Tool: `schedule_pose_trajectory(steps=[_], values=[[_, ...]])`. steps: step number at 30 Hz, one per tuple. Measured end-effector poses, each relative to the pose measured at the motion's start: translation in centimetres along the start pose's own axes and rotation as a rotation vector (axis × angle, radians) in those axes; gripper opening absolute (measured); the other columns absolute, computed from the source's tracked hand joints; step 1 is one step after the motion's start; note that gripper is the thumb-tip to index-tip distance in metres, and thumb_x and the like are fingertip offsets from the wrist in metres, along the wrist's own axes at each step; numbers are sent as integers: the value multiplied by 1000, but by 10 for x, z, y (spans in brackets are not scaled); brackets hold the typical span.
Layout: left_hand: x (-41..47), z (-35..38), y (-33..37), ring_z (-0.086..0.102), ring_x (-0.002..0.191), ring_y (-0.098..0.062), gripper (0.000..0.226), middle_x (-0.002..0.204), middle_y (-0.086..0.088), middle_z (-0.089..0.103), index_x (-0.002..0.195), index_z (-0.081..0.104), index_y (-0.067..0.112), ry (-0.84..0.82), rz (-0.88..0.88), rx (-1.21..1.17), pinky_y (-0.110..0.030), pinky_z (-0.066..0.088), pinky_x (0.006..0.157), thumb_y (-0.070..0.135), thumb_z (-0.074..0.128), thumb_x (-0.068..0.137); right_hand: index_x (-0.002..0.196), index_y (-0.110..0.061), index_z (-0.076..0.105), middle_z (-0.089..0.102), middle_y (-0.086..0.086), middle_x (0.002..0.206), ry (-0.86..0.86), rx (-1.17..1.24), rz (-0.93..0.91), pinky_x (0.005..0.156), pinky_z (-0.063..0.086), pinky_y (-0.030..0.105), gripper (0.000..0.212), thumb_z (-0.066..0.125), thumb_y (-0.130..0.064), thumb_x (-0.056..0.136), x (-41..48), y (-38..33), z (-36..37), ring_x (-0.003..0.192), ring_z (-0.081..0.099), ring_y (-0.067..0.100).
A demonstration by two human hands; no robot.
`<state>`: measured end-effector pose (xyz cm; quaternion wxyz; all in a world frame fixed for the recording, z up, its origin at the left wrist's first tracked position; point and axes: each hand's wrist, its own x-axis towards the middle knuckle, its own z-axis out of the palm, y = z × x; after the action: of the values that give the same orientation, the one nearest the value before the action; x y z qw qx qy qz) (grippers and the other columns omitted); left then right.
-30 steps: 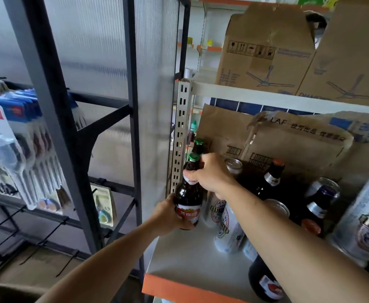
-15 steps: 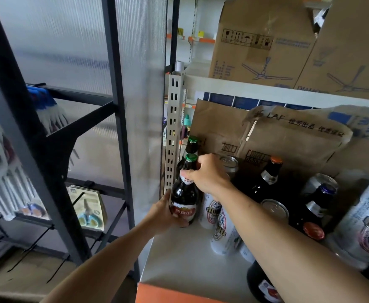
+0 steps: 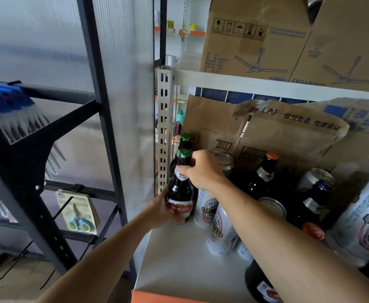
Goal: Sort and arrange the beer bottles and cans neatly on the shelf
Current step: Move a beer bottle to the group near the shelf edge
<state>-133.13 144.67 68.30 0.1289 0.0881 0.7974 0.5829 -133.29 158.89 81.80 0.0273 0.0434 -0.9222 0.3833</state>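
Brown btl (image 3: 180, 191) in both hands: L (image 3: 160, 212) at base, R (image 3: 201, 169) at neck.

I saw soft daylight glowing through the ribbed panel (image 3: 37, 40) on my left; the black rack (image 3: 54, 92) there was motion-blurred, its uprights bowed, the shelf (image 3: 179, 259) evenly lit.

Glossy dark glass bottle (image 3: 180, 193), shiny metal cans (image 3: 221, 232), matt white shelf (image 3: 179, 259), brown cardboard boxes (image 3: 251, 40).
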Motion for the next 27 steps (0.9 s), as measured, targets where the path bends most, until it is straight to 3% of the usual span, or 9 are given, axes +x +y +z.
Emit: schedule_pose_trajectory(steps=[5, 9, 12, 16, 19, 22, 24, 25, 27], values=[[2, -4, -5, 67, 93, 3, 104, 111, 3, 64, 140, 32, 25, -2, 25, -57, -15, 53, 72, -22, 78, 59, 100, -9, 69, 71, 8, 97, -8, 13, -14, 78, 53, 35, 27, 72, -31, 86, -1, -3, 2, 90, 66, 24], [5, -9, -10, 65, 108, -13, 113, 117, 1, 66, 147, 30, 24, -28, -4, -43, -23, 55, 85, -14, 84, 55, 105, -7, 67, 70, 8, 99, 3, 56, -14, 79, 52, 34, 28, 70, -29, 88, -4, -5, 5, 92, 65, 24], [5, -9, -10, 64, 106, -11, 114, 118, 0, 65, 149, 27, 23, -32, -16, -41, -20, 55, 81, -15, 83, 57, 108, -8, 66, 70, 10, 103, -16, 36, -9, 78, 51, 34, 29, 69, -30, 89, -5, -5, 3, 94, 65, 26], [2, -6, -5, 61, 101, -6, 109, 114, 5, 63, 148, 27, 19, -42, -21, 9, -10, 51, 74, -10, 84, 59, 104, -5, 64, 69, 13, 100, -55, -58, -33, 66, 40, 28, 25, 66, -26, 91, -9, -8, -4, 92, 63, 28], [-2, -5, -5, 63, 98, -3, 104, 111, 5, 64, 145, 31, 18, -28, -31, 19, -13, 53, 79, -11, 84, 60, 104, -6, 66, 69, 9, 98, -23, -112, -75, 62, 41, 27, 22, 67, -23, 90, -13, -10, -12, 88, 63, 23], [-8, -4, -9, 65, 103, -7, 100, 113, 2, 65, 142, 35, 12, 13, -53, 45, -31, 54, 95, -11, 85, 59, 112, -5, 63, 67, 9, 108, 15, -225, -53, 76, 47, 25, 23, 61, -18, 93, -17, -10, -27, 94, 60, 21], [-15, -2, -7, 60, 113, -18, 96, 115, 3, 61, 141, 35, 7, 45, -86, 94, -18, 51, 91, -10, 84, 60, 115, -1, 62, 66, 16, 114, 6, -335, -37, 90, 52, 37, 28, 61, -14, 91, -18, -5, -36, 106, 61, 31], [-19, -1, -4, 56, 115, -19, 93, 115, 3, 58, 141, 34, 7, 63, -105, 126, -12, 47, 86, -8, 84, 64, 112, -1, 62, 65, 17, 112, -26, -393, -25, 89, 53, 41, 27, 62, -13, 89, -20, -2, -37, 107, 61, 35], [-27, 0, 1, 49, 115, -17, 89, 124, 1, 53, 143, 33, 11, 99, -156, 212, -20, 41, 88, 3, 83, 70, 94, -6, 57, 60, 14, 100, -110, -489, 24, 73, 52, 36, 14, 64, -14, 85, -29, 4, -35, 95, 60, 37]])
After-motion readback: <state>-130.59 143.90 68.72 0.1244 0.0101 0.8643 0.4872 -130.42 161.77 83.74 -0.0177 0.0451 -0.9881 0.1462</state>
